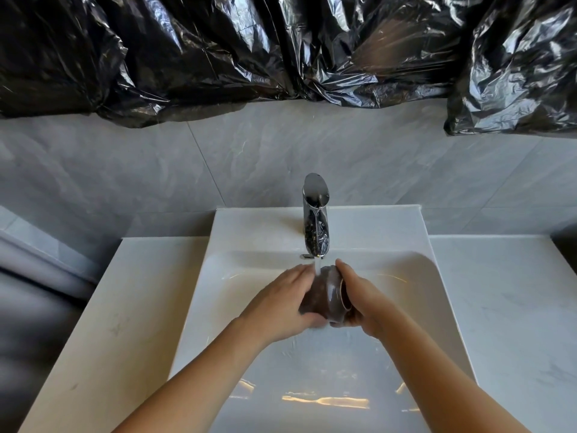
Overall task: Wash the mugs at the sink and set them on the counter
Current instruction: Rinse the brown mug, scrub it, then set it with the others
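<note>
I see one dark brown glazed ceramic mug [324, 295] lying on its side over the basin of the white rectangular sink [415, 276], directly under the thin stream of water [318, 266] from the chrome single-lever tap [316, 214]. Its long axis runs roughly left to right, mouth toward my right. The left hand [281, 303] wraps the base end, fingers curled over the top and thumb underneath, gripping it. The right hand [363, 303] covers the mouth end, fingers arched over the rim; they appear curled round the rim, though I cannot tell whether any reach inside. Both hands touch the mug; neither is clearly nearer. My judgement: washing is under way, and the coming move turns on the mug rotating about that sideways axis between the two grips, then lifting out toward the white marble-look counter [505, 307] on either side of the basin. Hidden or unclear: the mug handle is not visible, the mouth and inside are covered by the right hand, and the body is motion-blurred. No other mugs are in view, so I cannot judge how many remain. Behind the tap stands a grey tiled wall [218, 164]; crumpled black plastic sheeting [218, 48] hangs above it.
</note>
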Demonstrator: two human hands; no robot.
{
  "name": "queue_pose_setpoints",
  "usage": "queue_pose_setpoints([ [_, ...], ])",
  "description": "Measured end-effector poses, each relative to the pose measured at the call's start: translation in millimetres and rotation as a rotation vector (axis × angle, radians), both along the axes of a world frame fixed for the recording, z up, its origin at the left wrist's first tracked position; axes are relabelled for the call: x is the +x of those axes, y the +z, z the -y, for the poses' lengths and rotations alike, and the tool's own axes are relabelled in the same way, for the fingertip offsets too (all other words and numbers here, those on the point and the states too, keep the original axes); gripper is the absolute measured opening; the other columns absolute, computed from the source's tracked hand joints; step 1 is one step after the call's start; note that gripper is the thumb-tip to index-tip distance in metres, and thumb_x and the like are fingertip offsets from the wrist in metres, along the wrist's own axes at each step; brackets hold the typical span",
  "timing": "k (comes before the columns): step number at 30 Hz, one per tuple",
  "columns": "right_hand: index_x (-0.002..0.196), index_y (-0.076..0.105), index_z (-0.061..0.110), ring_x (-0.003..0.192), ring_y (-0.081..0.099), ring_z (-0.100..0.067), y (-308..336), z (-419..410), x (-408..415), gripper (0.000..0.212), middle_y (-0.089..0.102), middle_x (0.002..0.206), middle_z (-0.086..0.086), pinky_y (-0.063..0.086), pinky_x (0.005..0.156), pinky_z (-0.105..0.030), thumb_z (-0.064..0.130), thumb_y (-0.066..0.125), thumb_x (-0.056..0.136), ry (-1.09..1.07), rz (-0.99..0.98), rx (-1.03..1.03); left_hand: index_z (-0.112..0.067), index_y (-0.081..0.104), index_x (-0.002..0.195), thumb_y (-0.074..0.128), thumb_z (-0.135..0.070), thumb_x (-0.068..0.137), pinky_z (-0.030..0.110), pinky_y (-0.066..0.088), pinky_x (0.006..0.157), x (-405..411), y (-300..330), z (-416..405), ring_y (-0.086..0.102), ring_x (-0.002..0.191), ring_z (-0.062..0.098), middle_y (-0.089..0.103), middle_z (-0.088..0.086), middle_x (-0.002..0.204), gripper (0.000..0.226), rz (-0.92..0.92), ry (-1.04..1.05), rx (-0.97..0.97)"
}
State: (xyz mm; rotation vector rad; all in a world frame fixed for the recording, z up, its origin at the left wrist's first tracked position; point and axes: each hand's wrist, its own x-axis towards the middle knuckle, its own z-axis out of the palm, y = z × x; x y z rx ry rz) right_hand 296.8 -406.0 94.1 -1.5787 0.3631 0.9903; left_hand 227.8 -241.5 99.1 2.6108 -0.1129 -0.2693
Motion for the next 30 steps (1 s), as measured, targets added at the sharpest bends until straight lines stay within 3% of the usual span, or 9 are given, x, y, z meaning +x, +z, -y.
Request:
queue_pose_setpoints([
  [5,0.138,0.045,0.019,0.083,0.074,-0.029,-1.9,2.8,0.9,0.053,0.064,0.122,-0.015,0.062,0.061,-0.041,0.057,0.035,0.101,0.044,0.081,-0.026,-0.028,0.03,0.15,0.073,-0.059,0.077,0.026,0.039,0.104,2.9,3.6,-3.3,0.041,0.134,0.009,0.04,-0.014,0.149,0.091,-0.115,0.093,-0.092],
  [8,0.119,0.065,0.017,0.087,0.073,-0.028,1.1,8.0,-1.0,0.055,0.072,0.106,-0.014,0.063,0.069,-0.04,0.056,0.031,0.102,0.085,0.079,-0.017,-0.026,0.031,0.153,0.074,-0.058,0.077,0.025,0.038,0.107,4.4,4.9,-2.0,0.045,0.131,0.006,0.044,-0.015,0.145,0.092,-0.178,0.176,-0.237],
  [12,0.102,0.072,0.017,0.073,0.071,-0.032,4.9,13.1,-6.7,0.046,0.074,0.089,-0.017,0.062,0.073,-0.042,0.043,0.034,0.101,0.093,0.047,0.053,-0.027,0.045,0.144,0.062,-0.074,0.065,0.032,0.043,0.107,10.5,5.3,-2.4,0.055,0.122,0.006,0.056,-0.012,0.134,0.094,-0.209,0.306,-0.475],
  [17,0.098,0.071,0.01,0.069,0.068,-0.03,0.0,8.6,-9.8,0.046,0.069,0.08,-0.018,0.062,0.078,-0.048,0.038,0.035,0.099,0.075,0.028,0.002,-0.029,0.036,0.149,0.054,-0.079,0.07,0.031,0.038,0.111,13.5,5.8,-4.4,0.05,0.126,0.006,0.051,-0.011,0.142,0.095,-0.331,0.28,-0.442],
  [20,0.101,0.07,0.005,0.067,0.069,-0.029,0.8,5.1,-7.0,0.051,0.071,0.084,-0.022,0.063,0.072,-0.044,0.039,0.032,0.099,0.096,0.029,-0.035,-0.039,0.032,0.144,0.068,-0.076,0.065,0.026,0.039,0.108,9.9,0.8,-4.8,0.05,0.125,0.0,0.053,-0.019,0.135,0.095,-0.375,0.266,-0.471],
  [23,0.104,0.067,0.002,0.066,0.069,-0.03,2.2,3.0,-3.7,0.061,0.07,0.078,-0.022,0.063,0.068,-0.039,0.048,0.027,0.103,0.118,0.033,-0.062,-0.038,0.05,0.118,0.078,-0.06,0.072,0.021,0.046,0.098,9.7,0.2,-5.7,0.059,0.113,-0.003,0.065,-0.023,0.117,0.058,-0.344,0.314,-0.541],
  [26,0.096,0.062,0.005,0.064,0.062,-0.025,3.1,3.8,0.2,0.065,0.064,0.068,-0.014,0.056,0.066,-0.033,0.058,0.025,0.103,0.136,0.054,-0.113,-0.029,0.062,0.102,0.071,-0.038,0.088,0.011,0.048,0.079,9.1,3.9,-7.7,0.066,0.092,-0.006,0.073,-0.022,0.091,0.019,-0.339,0.368,-0.711],
  [28,0.101,0.058,0.01,0.076,0.053,-0.022,5.1,4.5,2.0,0.062,0.056,0.082,-0.007,0.048,0.074,-0.033,0.062,0.023,0.102,0.184,0.094,-0.172,-0.024,0.064,0.103,0.068,-0.046,0.086,0.011,0.045,0.071,7.5,3.9,-8.4,0.065,0.087,-0.003,0.073,-0.017,0.088,0.028,-0.367,0.419,-0.767],
  [30,0.121,0.054,0.014,0.098,0.052,-0.022,1.4,6.0,3.9,0.066,0.054,0.112,-0.004,0.046,0.083,-0.035,0.067,0.022,0.099,0.231,0.113,-0.205,-0.021,0.064,0.111,0.064,-0.062,0.075,0.019,0.043,0.076,7.3,1.6,-9.9,0.063,0.093,0.007,0.072,-0.009,0.098,0.055,-0.379,0.453,-0.767],
])
